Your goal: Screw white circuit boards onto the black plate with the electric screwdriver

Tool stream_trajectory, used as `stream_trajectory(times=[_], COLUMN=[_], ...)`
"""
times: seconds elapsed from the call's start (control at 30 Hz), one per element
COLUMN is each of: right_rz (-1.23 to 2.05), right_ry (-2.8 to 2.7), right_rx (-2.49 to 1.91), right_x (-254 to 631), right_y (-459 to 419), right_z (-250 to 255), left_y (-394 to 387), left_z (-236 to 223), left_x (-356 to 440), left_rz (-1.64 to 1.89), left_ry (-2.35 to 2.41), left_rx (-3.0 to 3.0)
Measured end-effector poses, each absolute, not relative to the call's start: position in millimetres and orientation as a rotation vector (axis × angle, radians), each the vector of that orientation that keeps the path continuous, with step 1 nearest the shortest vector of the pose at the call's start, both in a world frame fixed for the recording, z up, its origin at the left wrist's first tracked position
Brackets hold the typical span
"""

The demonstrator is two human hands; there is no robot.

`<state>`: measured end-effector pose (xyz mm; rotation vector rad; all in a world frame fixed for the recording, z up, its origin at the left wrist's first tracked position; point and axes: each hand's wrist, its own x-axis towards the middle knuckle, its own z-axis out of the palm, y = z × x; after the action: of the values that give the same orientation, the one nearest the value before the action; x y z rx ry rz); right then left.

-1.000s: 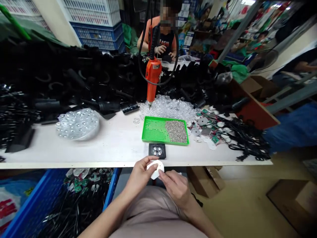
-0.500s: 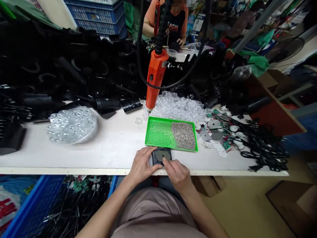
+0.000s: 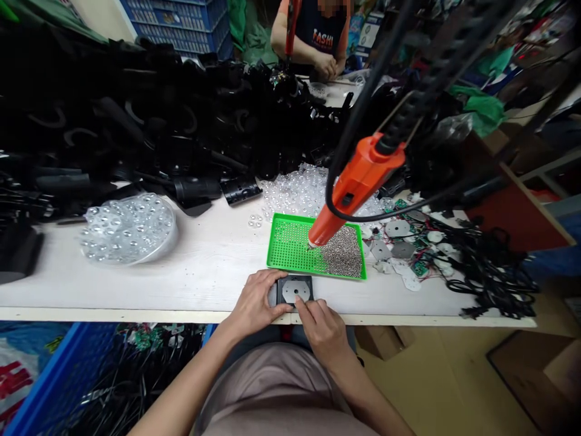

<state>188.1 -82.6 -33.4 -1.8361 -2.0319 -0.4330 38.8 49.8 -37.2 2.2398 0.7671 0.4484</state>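
A small black square fixture (image 3: 295, 290) sits at the near edge of the white table, with a pale round disc (image 3: 296, 291) lying in it. My left hand (image 3: 257, 303) rests against the fixture's left side, fingers curled onto its edge. My right hand (image 3: 322, 327) is just below the fixture, its index finger touching the front rim near the disc. An orange electric screwdriver (image 3: 356, 183) hangs on a black cable, tilted, with its tip over the green tray (image 3: 290, 244) of small screws.
A clear plastic dish of lenses (image 3: 127, 227) stands at the left. A heap of clear lenses (image 3: 299, 191) lies behind the tray, round circuit boards and black wires (image 3: 481, 266) to the right. Black plastic parts (image 3: 136, 121) pile along the back. Another person (image 3: 320, 36) works opposite. A blue crate (image 3: 54, 387) sits below.
The white disc went from my hands in front of the table into the black fixture. The hanging screwdriver swung right and tilted over the tray. My view moved closer.
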Motion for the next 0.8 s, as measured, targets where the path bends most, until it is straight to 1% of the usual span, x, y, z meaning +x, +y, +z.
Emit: stream_trajectory(times=[0.33, 0.53, 0.63, 0.7, 0.8], right_rz=[-0.288, -0.233, -0.112, -0.087, -0.068], right_ry=[-1.918, -1.924, -1.876, -1.764, -1.575], right_rx=[-2.072, -2.087, -1.962, -1.898, -2.032], right_x=[169, 165, 181, 205, 248], right_y=[-85, -84, -87, -95, -111], right_z=[-33, -30, -18, -7, 3], left_y=[46, 30, 28, 28, 29], left_z=[-31, -40, -44, -44, -43], left_x=[36, 53, 58, 58, 58], left_rz=[0.427, 0.541, 0.543, 0.537, 0.523], left_ry=[0.756, 1.063, 1.074, 1.081, 1.107], left_rx=[2.183, 2.155, 2.173, 2.182, 2.180])
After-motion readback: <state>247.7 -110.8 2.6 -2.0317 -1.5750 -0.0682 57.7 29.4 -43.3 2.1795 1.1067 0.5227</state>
